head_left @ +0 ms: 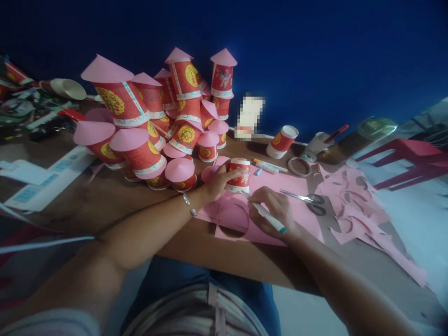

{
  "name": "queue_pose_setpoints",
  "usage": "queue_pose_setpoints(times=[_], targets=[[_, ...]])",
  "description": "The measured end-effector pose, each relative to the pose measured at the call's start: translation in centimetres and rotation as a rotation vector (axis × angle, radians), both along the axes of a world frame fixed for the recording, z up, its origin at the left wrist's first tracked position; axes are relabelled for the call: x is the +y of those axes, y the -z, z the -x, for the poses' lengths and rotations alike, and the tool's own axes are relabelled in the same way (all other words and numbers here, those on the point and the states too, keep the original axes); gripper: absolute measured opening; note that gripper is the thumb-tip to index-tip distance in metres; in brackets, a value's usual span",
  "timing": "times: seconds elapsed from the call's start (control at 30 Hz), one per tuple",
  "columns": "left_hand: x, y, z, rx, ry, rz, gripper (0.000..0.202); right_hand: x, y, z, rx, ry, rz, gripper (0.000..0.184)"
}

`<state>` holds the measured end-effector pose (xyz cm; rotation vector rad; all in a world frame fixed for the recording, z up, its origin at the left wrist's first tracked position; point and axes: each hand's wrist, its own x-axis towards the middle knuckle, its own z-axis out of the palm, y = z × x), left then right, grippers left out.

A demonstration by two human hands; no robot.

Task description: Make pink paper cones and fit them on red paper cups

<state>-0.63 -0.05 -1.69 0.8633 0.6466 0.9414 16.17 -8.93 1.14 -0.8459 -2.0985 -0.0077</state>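
Observation:
My left hand (219,181) is closed round a red paper cup (240,176) that stands mouth down on a pink paper sheet (276,186). My right hand (275,208) grips a white pen with a green end (269,217), its tip touching the pink sheet beside the cup's rim. A round hole (233,220) is cut out of the sheet just in front of the cup. A bracelet (189,204) sits on my left wrist.
A pile of red cups with pink cone tops (157,121) fills the table's back left. Scissors (308,201) lie on the pink sheet, pink scraps (353,205) to the right. A tape roll (299,166), markers (269,165) and another cup (282,141) sit behind. A red stool (406,161) stands far right.

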Motion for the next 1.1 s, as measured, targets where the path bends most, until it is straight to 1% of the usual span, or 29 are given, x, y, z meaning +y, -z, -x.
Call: queue_pose_setpoints(times=[0.2, 0.63, 0.87, 1.1], targets=[[-0.07, -0.01, -0.05, -0.015, -0.008, -0.015, 0.048, -0.03, 0.08, 0.02, -0.004, 0.009, -0.001, 0.017], [-0.08, 0.14, 0.04, -0.004, -0.002, -0.011, 0.052, -0.03, 0.17, -0.11, -0.002, 0.05, -0.011, 0.017], [-0.26, -0.18, -0.02, 0.011, 0.002, -0.011, 0.051, 0.08, 0.36, -0.11, 0.005, 0.035, -0.016, 0.018], [-0.16, 0.03, -0.01, 0.005, 0.006, -0.02, 0.052, 0.12, 0.37, -0.11, -0.009, 0.046, -0.01, 0.016]])
